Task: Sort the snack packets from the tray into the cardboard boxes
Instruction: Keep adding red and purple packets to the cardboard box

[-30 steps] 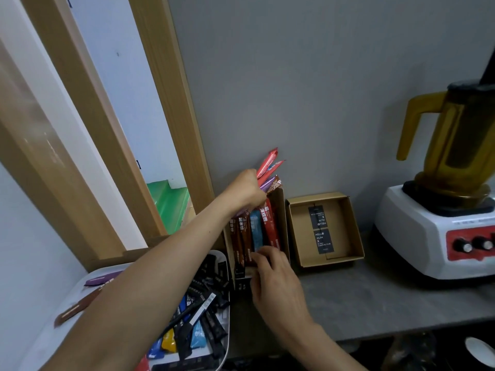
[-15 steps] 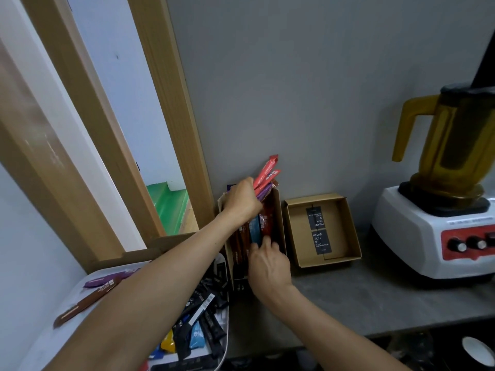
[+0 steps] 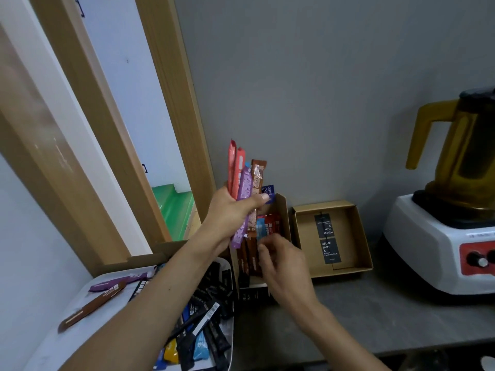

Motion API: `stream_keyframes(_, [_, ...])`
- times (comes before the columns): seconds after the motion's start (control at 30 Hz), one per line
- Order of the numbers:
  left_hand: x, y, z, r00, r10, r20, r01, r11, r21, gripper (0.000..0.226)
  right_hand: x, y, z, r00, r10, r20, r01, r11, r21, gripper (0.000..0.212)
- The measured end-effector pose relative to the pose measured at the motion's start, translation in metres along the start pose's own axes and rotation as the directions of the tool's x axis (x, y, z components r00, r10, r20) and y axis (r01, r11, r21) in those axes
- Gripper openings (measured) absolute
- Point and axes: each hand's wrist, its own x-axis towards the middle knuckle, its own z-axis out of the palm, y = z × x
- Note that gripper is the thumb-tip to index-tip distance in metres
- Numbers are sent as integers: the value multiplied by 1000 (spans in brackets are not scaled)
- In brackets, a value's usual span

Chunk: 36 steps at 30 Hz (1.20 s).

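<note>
My left hand (image 3: 233, 212) grips a fan of snack packets (image 3: 245, 183), red, purple and brown, held upright above the left cardboard box (image 3: 284, 218). That box holds several brown, blue and red packets standing on end. My right hand (image 3: 284, 261) hovers over the box's front half, fingers curled at the packets inside; whether it pinches one is unclear. A second cardboard box (image 3: 359, 236) to the right holds only black printed cards. The white tray (image 3: 88, 293) at lower left carries many black, blue and yellow packets, plus a purple and a brown one apart.
A white blender base with a yellow jug (image 3: 452, 210) stands at the right on the grey counter (image 3: 375, 317). A grey wall rises behind the boxes. A wooden door frame (image 3: 166, 103) runs along the left.
My left hand has lifted and turned the bunch of packets more upright. My right hand has pulled back slightly from deep inside the left box toward its front.
</note>
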Motion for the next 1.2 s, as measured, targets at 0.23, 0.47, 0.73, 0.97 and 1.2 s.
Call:
stream_keyframes(0.23, [-24, -19, -6, 999, -42, -30, 37, 986, -160, 55, -11, -17, -11, 980, 119, 157, -190, 783, 592, 13])
stream_keyframes(0.47, [-31, -25, -4, 998, -18, -57, 10, 990, -141, 67, -10, -20, -12, 989, 50, 140, -124, 799, 588, 13])
stream_keyframes(0.73, [-25, 7, -20, 979, 130, -156, -120, 990, 75, 74, -20, -2, -6, 999, -37, -38, 45, 968, 248, 21])
stream_keyframes(0.97, [-18, 5, -26, 978, 99, -183, -91, 994, 54, 50, -22, 4, -8, 992, -81, -98, 101, 968, 228, 23])
stream_keyframes(1.2, [-21, 11, -29, 979, 145, -142, -122, 980, 159, 43, -18, 0, -17, 982, 138, 128, -187, 642, 744, 42])
